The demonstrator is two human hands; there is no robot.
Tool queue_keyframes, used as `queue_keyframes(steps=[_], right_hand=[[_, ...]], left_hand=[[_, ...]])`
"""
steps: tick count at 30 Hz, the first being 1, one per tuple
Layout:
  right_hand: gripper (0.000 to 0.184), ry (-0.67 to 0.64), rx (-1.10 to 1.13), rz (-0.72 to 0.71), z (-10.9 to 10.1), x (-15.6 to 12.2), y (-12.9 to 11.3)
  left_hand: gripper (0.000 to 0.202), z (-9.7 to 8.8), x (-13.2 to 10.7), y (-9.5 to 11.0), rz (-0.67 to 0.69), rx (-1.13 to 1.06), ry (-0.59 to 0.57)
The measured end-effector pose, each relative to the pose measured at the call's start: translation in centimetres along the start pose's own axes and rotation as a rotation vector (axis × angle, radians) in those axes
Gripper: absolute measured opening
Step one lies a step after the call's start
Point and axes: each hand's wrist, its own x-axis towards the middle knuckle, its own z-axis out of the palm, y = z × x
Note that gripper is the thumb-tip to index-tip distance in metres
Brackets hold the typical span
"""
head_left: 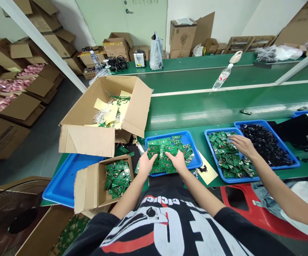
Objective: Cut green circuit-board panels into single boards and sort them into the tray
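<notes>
My left hand [146, 164] and my right hand [178, 160] grip a green circuit board panel [161, 153] between them, thumbs on top and fingers hidden below. The panel is over a blue tray [195, 144], in front of my body. More green boards [187, 152] lie in this tray, loose and overlapping. To the left of my left hand stands a small cardboard box [103, 185] with many loose green circuit boards [118, 177] inside.
A large open carton [140, 106] with yellow sheets and green scraps stands at the back left. A co-worker's hand [240, 144] reaches into a blue tray of boards [210, 142] on the right. Beyond it sits a tray of black parts [264, 145]. A water bottle [222, 76] stands behind.
</notes>
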Motion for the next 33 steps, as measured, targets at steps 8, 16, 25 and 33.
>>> queue_keyframes(steps=[8,16,25,33], right_hand=[[0.039,-0.075,-0.209,0.075,-0.4,1.8,2.5],[0.035,-0.112,-0.392,-0.074,-0.6,1.9,-0.4],[0.040,-0.396,-0.009,-0.097,1.2,0.8,-3.0],[0.042,-0.256,-0.361,-0.195,2.0,0.1,-2.9]], left_hand=[[0.045,-2.5,0.5,-0.1,-0.033,-0.103,-0.239],[0.033,-3.2,0.2,0.4,-0.103,-0.169,-0.367],[0.035,-1.6,-1.0,0.4,-0.175,-0.424,-0.232],[0.044,0.6,-2.4,-0.7,-0.303,-0.589,-0.088]])
